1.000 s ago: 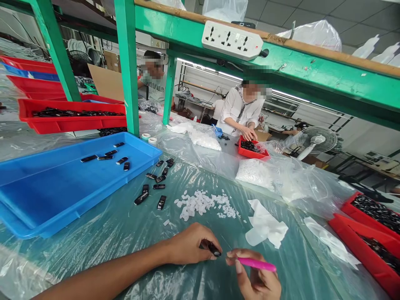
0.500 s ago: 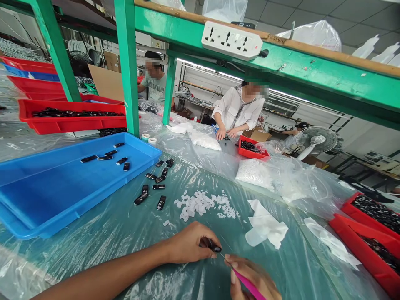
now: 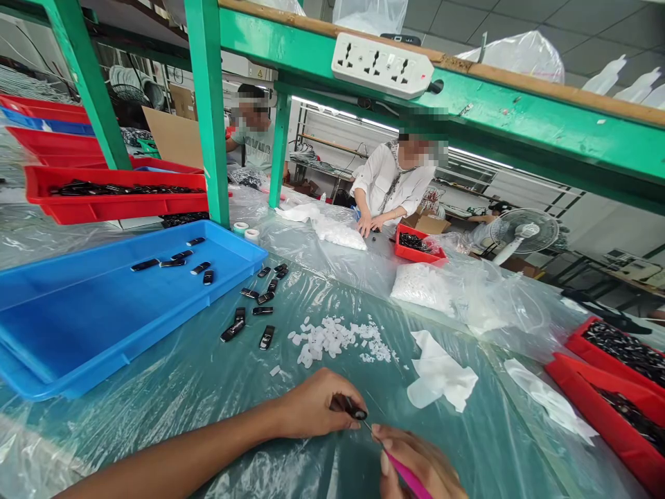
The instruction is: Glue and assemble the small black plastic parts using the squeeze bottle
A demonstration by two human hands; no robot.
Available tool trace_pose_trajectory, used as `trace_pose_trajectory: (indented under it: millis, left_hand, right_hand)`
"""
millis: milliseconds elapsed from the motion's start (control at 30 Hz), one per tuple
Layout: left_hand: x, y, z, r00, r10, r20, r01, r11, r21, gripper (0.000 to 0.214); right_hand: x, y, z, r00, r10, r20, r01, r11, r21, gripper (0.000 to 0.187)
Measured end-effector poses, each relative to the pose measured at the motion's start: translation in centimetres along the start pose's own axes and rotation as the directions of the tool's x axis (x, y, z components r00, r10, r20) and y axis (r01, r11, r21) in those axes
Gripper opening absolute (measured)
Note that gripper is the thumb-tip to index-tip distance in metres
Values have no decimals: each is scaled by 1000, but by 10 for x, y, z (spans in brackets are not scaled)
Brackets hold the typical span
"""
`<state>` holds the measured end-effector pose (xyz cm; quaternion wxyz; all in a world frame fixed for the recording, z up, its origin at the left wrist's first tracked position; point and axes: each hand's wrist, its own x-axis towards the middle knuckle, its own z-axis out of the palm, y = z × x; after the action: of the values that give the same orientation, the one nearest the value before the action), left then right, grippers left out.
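Note:
My left hand [image 3: 309, 405] is closed on a small, glossy black casing [image 3: 357, 414], pinching it between thumb and fingers just above the plastic-covered table. A slim pink tool with a thin metal tip [image 3: 408, 475] is gripped in my right hand [image 3: 429, 457]. Its tip points at the end of the casing; whether they touch I cannot tell. Beyond my left hand lies a heap of small translucent white pieces [image 3: 322, 338], with smaller white bits [image 3: 377, 339] beside it. Several similar black casings [image 3: 267, 337] are scattered to the left of the heap.
A blue tray [image 3: 119, 353] at left holds several black casings. Red bins stand behind it [image 3: 114, 206] and at far right [image 3: 597, 409]. White cloth [image 3: 447, 378] lies right of the heap. A green frame post [image 3: 208, 118] rises behind the tray. Across the table, a person [image 3: 392, 180] works.
The view has shifted very slightly. My hands keep nearly the same pose, the tool's tip still at the casing. Across the table, the other person's hands have come closer together.

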<state>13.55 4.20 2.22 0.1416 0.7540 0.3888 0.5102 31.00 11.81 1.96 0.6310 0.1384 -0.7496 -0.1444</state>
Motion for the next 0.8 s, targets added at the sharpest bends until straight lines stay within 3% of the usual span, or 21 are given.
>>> trace_pose_trajectory:
  millis: [200,300,433,600,800]
  left_hand:
    - [1,2,-2,999,43,4,-43,999,33,25]
    - [0,1,-2,999,28,16,-28,999,34,25]
    - [-2,-2,-3,1000,18,7,-18,998,63,25]
    - [-1,-1,-3,998,-13,-61,20,993,115,25]
    - [3,-2,-9,948,-17,-319,26,999,24,29]
  right_hand:
    - [-3,21,-8,990,81,114,-115,937,331,36]
    - [-4,28,-10,986,137,91,-160,928,337,33]
    - [-3,32,-12,961,266,80,-277,942,189,22]
    - [2,44,-13,862,419,284,-400,908,-127,22]
    - [-2,62,-11,796,381,471,-131,868,-480,19]
